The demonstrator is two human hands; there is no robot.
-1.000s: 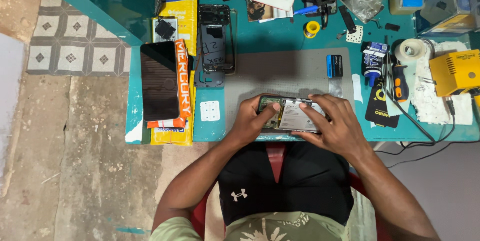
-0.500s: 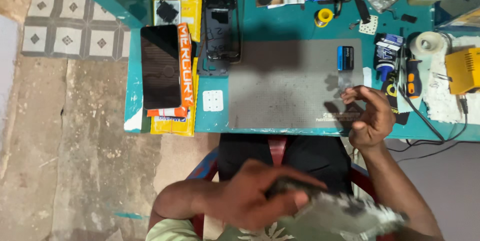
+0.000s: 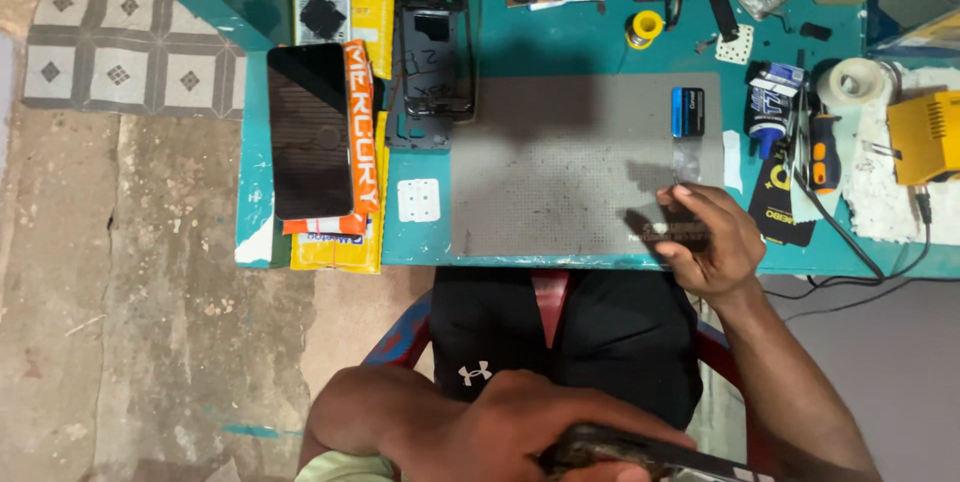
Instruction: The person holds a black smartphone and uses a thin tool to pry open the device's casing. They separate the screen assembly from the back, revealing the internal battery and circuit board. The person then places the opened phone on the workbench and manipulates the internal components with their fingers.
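Phone [image 3: 640, 457] lies crosswise, gripped in our left hand [image 3: 520, 432], near our lap; right hand [image 3: 705, 242], loosely curled and holding nothing, rests ahead on the mat [image 3: 560, 172].

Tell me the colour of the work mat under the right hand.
Grey, with a fine dotted grid; the mat shows best in the head view, right hand resting on its near edge.

matt grey rubber mat [image 3: 560, 167], glossy phone screen [image 3: 310, 132].
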